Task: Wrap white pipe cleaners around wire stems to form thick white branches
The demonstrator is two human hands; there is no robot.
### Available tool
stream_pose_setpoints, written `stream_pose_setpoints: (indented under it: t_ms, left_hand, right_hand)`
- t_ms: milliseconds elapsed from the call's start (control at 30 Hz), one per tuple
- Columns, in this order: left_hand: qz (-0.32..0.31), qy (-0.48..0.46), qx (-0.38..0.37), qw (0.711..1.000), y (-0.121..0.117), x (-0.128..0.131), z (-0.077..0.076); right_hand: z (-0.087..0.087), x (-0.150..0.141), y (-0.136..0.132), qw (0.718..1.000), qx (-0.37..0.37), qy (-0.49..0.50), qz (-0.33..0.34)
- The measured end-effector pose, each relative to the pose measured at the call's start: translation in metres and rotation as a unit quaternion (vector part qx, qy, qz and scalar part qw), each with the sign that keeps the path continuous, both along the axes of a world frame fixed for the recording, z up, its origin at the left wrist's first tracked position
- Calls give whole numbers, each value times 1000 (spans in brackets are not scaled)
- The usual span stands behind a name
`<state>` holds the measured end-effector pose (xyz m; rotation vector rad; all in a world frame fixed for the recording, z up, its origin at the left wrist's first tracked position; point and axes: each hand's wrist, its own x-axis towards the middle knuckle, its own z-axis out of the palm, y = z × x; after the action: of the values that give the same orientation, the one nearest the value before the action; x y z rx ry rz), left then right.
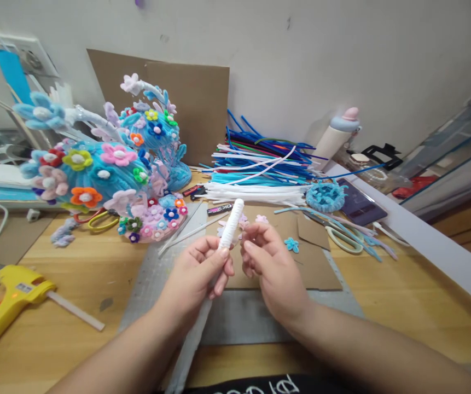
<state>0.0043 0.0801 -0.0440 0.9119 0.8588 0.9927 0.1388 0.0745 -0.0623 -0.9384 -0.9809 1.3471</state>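
My left hand (204, 265) is closed around a long grey-white stick (192, 342), which slants up from near my body. White pipe cleaner (231, 225) is coiled tightly around the stick's upper end, above my thumb. Just to the right, my right hand (270, 268) is raised with fingers curled and the thumb close to the fingertips. Whatever it may pinch is too small to make out. Behind the hands, small pink flowers and a blue fuzzy flower (291, 244) lie on a cardboard sheet (317, 273) over a grey cutting mat (247, 323).
Flower-covered blue fuzzy ornaments (104, 175) stand at left. A yellow glue gun (17, 295) lies at front left. Piled pipe cleaners (260, 164) fill the back. Scissors (346, 241), a blue fuzzy ring (325, 196), a phone (362, 202) and a bottle (336, 137) are at right.
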Motion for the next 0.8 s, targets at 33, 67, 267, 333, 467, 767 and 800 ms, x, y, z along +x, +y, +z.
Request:
stream_pose_setpoints:
  t_ms: [33,67,267,333,467,767,800]
  left_hand:
    - [-7,-1,-1,1000,-1,0,0]
    - [-14,-2,-1,1000,-1,1,-1]
    - [-32,6,-4,999,-1,0,-5]
    - [-28,8,-9,1000,-2,0,-5]
    - [-12,11,-8,1000,-4,2,-3]
    - [1,21,-23,1000,-3,4,-4]
    - [-1,23,-25,999,-2,4,-5]
  right_hand:
    - [0,1,3,1000,2,-22,15]
    - [-1,2,6,998,6,-49,33]
    - [5,10,3,973,107,-205,18]
    - [7,11,0,958,143,-247,-9]
    - [5,8,-6,974,111,-199,4]
    - [0,1,-10,995,-27,-43,89]
    - [1,3,-9,993,-33,-50,97]
